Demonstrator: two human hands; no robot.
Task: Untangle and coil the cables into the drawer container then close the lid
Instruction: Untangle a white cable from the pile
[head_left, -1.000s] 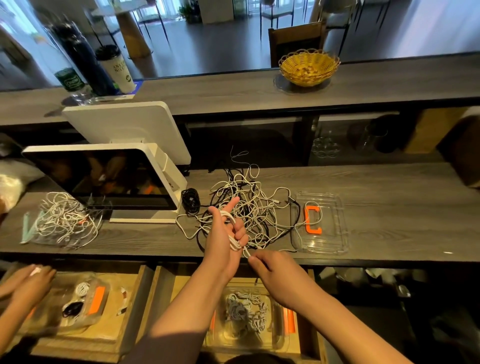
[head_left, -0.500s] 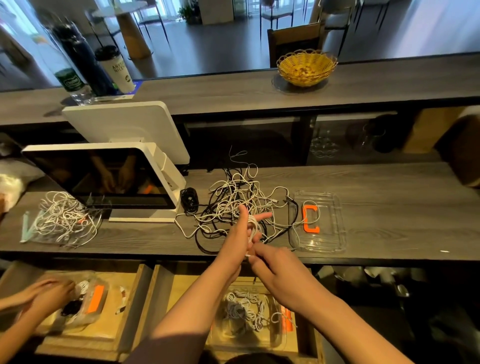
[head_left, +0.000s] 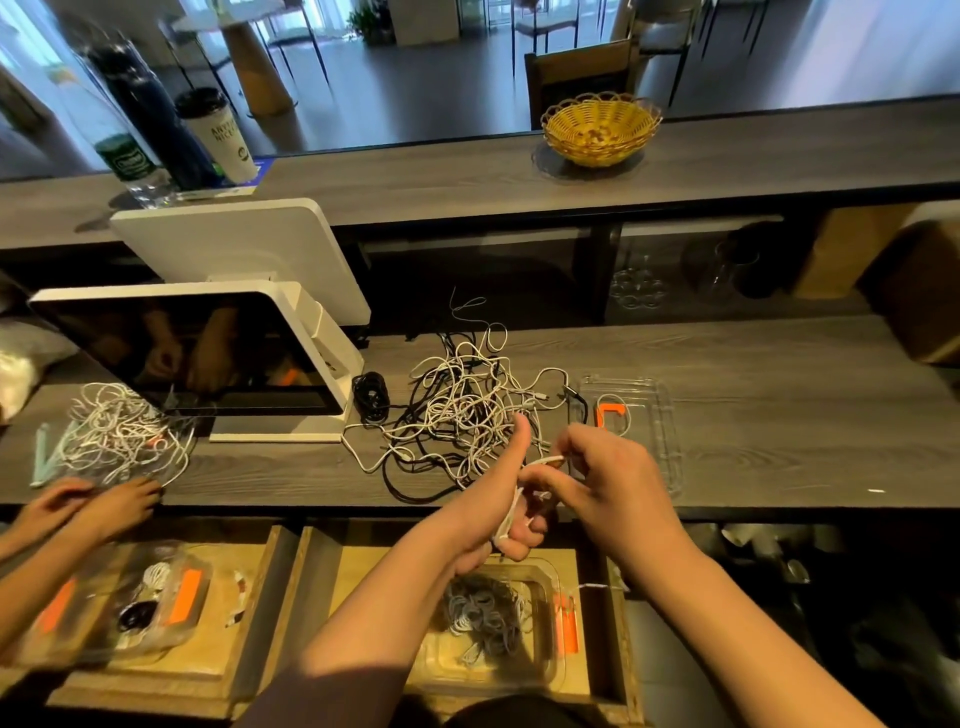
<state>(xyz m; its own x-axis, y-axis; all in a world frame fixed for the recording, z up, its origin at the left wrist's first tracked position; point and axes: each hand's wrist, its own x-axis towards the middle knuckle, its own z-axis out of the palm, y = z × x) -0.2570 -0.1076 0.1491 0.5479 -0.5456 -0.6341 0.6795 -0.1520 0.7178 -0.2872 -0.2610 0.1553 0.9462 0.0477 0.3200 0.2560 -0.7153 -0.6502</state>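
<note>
White cable (head_left: 543, 462) mid-coil over the drawer container (head_left: 540, 623): wound on left hand (head_left: 501, 512) with fingers curled, pinched by right hand (head_left: 605, 483); next, lowering inside.

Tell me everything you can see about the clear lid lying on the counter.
The lid is a clear, rigid-looking plastic rectangle with rounded corners and a raised rim. It lies flat on the grey wood counter, right of the cable tangle. An orange clip sits on its left part, and a white cable loop crosses it there. The right hand hides its near left corner.
</note>
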